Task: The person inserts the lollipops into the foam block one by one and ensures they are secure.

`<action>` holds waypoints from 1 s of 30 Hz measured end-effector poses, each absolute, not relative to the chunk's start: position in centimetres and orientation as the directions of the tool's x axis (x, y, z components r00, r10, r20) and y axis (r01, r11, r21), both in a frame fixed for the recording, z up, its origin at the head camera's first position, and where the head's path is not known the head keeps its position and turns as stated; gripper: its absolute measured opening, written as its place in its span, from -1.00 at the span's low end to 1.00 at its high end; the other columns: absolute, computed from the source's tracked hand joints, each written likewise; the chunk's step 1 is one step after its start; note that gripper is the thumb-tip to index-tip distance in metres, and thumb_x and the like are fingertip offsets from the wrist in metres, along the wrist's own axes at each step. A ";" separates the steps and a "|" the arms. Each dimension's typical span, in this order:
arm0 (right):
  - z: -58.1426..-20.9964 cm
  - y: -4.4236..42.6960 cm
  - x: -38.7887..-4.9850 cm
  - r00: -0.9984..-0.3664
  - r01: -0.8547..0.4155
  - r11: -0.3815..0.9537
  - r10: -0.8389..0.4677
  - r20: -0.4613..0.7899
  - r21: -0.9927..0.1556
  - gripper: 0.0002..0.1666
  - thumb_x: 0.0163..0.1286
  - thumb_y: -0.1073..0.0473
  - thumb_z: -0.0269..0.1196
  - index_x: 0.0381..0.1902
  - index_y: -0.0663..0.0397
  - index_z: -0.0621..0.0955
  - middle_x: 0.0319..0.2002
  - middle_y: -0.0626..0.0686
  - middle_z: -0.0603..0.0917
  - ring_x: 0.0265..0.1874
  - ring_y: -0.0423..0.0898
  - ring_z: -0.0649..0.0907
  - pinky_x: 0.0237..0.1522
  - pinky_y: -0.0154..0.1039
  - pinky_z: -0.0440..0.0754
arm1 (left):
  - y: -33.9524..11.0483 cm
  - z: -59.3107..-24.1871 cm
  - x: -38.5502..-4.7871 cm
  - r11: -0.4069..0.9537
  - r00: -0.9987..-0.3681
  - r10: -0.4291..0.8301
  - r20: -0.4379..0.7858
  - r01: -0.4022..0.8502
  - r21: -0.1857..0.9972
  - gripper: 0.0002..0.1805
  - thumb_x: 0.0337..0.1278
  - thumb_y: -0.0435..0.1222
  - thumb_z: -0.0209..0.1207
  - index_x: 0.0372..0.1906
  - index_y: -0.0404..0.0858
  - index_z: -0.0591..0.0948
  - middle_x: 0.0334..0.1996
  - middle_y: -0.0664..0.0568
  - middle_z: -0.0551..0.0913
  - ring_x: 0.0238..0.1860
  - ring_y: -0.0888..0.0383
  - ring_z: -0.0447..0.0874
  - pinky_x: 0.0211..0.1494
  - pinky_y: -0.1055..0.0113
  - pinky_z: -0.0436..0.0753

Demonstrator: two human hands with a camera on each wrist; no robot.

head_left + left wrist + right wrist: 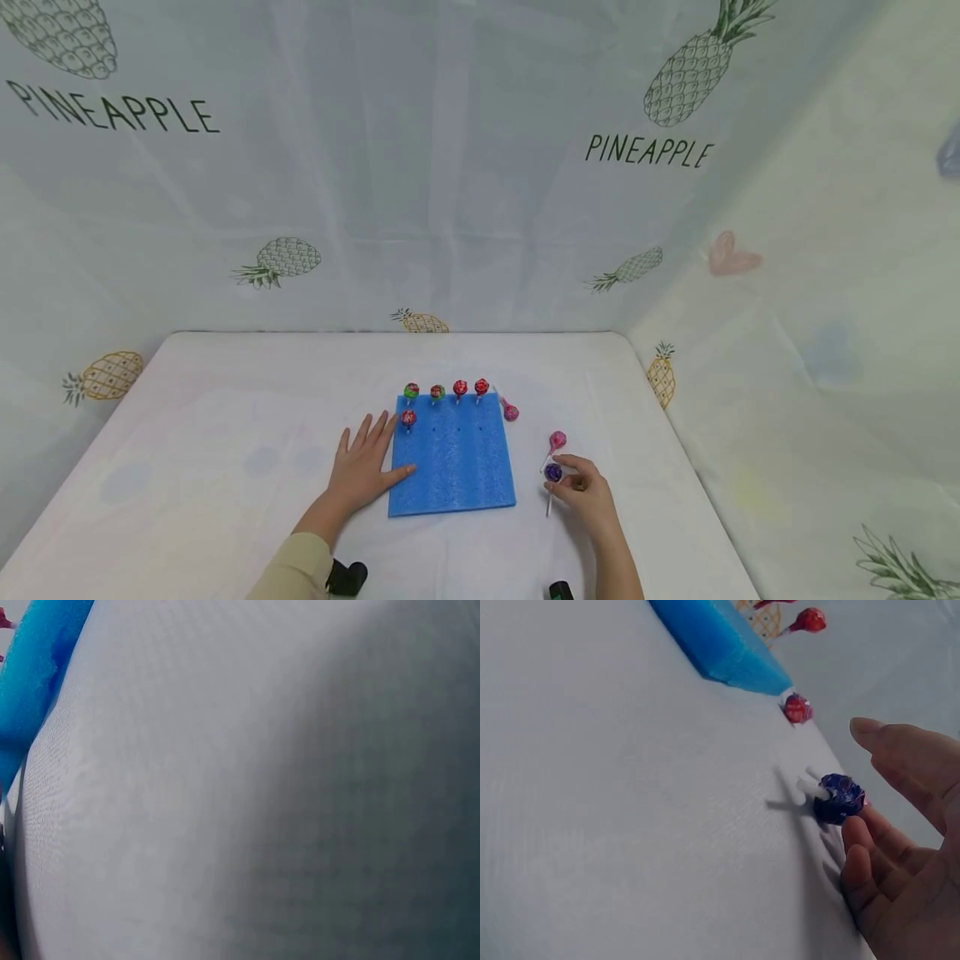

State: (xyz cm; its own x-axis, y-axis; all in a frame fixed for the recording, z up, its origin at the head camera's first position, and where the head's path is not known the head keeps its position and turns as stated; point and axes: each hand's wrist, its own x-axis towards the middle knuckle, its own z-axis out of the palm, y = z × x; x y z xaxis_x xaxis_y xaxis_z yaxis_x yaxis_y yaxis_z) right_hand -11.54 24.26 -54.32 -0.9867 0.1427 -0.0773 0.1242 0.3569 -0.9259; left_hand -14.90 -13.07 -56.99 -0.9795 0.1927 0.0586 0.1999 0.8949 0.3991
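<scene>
A blue foam board lies on the white table. My left hand rests spread along its left side, with the thumb reaching over the board. Wrapped lollipops stand in the board: two green-and-red, one being this lollipop, and several red, such as this lollipop. My right hand is at a purple lollipop right of the board. In the right wrist view, fingers touch the purple wrapper, while the upper digit stays apart from it. Only the board's edge shows in the left wrist view.
Just beyond the purple lollipop lies a pink lollipop. Another pink lollipop is beside the board's upper right corner. Small dark holes mark the board. A pineapple-print curtain hangs behind the table.
</scene>
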 end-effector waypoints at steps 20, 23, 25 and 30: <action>-55.4 25.0 -12.2 -0.987 0.161 0.468 0.097 -0.130 -0.869 -0.42 -0.03 0.33 0.52 0.03 0.14 0.66 -0.19 0.07 0.61 -0.53 -0.14 0.60 -0.42 -0.29 0.52 | -13.2 -57.7 -14.9 0.901 -0.978 0.198 0.063 0.207 0.381 0.08 0.04 0.35 0.12 0.53 -0.22 0.12 0.50 -0.20 0.09 0.50 -0.26 -0.15 0.40 -0.30 -0.25; -55.4 25.0 -12.3 -0.987 0.159 0.465 0.098 -0.127 -0.871 -0.42 -0.04 0.33 0.53 0.03 0.15 0.66 -0.19 0.10 0.61 -0.53 -0.14 0.61 -0.42 -0.28 0.53 | -13.2 -57.6 -15.0 0.900 -0.978 0.196 0.073 0.209 0.383 0.08 0.03 0.34 0.14 0.52 -0.23 0.15 0.49 -0.22 0.11 0.49 -0.27 -0.13 0.40 -0.32 -0.24; -55.4 25.0 -12.4 -0.988 0.155 0.464 0.096 -0.124 -0.872 -0.42 -0.03 0.33 0.52 0.03 0.16 0.66 -0.15 0.13 0.61 -0.53 -0.13 0.61 -0.42 -0.27 0.53 | -13.2 -57.5 -15.0 0.900 -0.979 0.193 0.067 0.204 0.384 0.08 0.03 0.33 0.15 0.52 -0.23 0.14 0.49 -0.21 0.10 0.49 -0.27 -0.14 0.40 -0.31 -0.24; -55.4 25.0 -12.6 -0.984 0.175 0.456 0.100 -0.145 -0.872 -0.41 -0.03 0.34 0.52 0.04 0.16 0.65 -0.14 0.13 0.61 -0.52 -0.11 0.63 -0.40 -0.26 0.54 | -13.2 -57.3 -15.0 0.898 -0.979 0.193 0.060 0.201 0.392 0.07 0.04 0.32 0.15 0.52 -0.24 0.14 0.50 -0.21 0.09 0.50 -0.26 -0.15 0.40 -0.32 -0.24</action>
State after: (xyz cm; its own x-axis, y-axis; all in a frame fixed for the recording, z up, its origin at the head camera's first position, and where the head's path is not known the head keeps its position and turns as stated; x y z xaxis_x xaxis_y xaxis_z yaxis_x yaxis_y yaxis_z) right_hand -12.62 25.05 -55.35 -0.9844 0.0996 -0.1452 0.1749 0.4563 -0.8725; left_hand -14.96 -13.16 -57.33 -0.9793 0.1933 0.0601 0.2012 0.8978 0.3917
